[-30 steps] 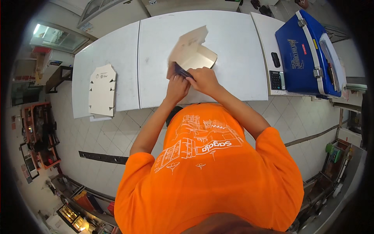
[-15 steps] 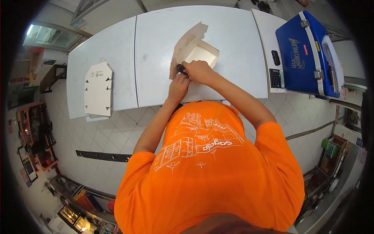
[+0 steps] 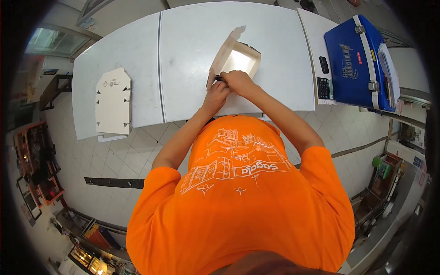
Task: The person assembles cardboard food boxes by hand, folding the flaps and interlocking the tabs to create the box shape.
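Note:
A partly folded cardboard box (image 3: 255, 64) sits on the white tabletop, its pale inside facing up. Along its left side the lid panel (image 3: 222, 54) stands raised and leans outward. At the near left corner, my right hand (image 3: 239, 84) is closed on the box's edge. Just below it my left hand (image 3: 216, 97) pinches the same corner, with its fingertips partly hidden. A small dark patch shows between the fingers; I cannot tell what it is. Farther left lie flat, unfolded cardboard blanks (image 3: 113, 104) with small dark notches along their sides.
The white tabletop (image 3: 192, 46) has a seam left of the box. At the right stand a blue cooler box (image 3: 355, 59) with white straps, a calculator (image 3: 325, 88) and a small black object (image 3: 324, 65). A black strip (image 3: 114, 183) lies on the tiled floor.
Both hands have shifted slightly right along with the box corner. The raised lid panel has swung more upright, closer to the box. The blanks stay put on the table.

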`<state>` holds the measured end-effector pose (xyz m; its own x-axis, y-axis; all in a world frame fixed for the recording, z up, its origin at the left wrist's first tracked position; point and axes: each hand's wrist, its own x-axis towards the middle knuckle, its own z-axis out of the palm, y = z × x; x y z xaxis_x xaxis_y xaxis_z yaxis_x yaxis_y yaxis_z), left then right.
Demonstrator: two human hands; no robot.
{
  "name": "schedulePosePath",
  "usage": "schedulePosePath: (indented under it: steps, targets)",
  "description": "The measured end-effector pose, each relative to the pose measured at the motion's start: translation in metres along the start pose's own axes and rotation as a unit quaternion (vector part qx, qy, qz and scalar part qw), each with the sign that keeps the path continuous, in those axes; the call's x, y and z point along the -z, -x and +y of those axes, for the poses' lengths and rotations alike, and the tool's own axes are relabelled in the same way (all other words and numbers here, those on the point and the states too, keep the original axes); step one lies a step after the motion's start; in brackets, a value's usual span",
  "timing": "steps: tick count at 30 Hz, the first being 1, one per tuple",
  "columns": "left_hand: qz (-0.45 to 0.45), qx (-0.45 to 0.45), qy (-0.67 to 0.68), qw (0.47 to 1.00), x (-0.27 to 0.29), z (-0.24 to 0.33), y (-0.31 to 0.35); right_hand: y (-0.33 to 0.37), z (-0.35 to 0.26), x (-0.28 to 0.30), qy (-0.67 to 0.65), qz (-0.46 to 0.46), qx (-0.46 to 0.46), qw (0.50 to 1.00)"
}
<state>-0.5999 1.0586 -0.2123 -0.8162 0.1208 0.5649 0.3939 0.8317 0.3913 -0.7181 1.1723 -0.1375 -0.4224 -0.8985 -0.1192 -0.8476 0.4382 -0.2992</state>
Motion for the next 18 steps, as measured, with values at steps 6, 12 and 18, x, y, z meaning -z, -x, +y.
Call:
schedulePosePath:
  steps: [6,12,18]
  targets:
    - [-0.085,0.066,0.07,0.992,-0.027,-0.022,0.029,0.007,-0.033,0.002,-0.114,-0.023,0.0,0.993]
    - [-0.13,-0.134,0.229,0.955,0.066,-0.02,0.026,0.023,-0.058,0.027,-0.179,-0.007,-0.287,0.941]
    - [0.072,0.226,-0.156,0.959,0.191,-0.146,0.12,0.072,-0.092,0.041,-0.219,0.306,-0.248,0.893]
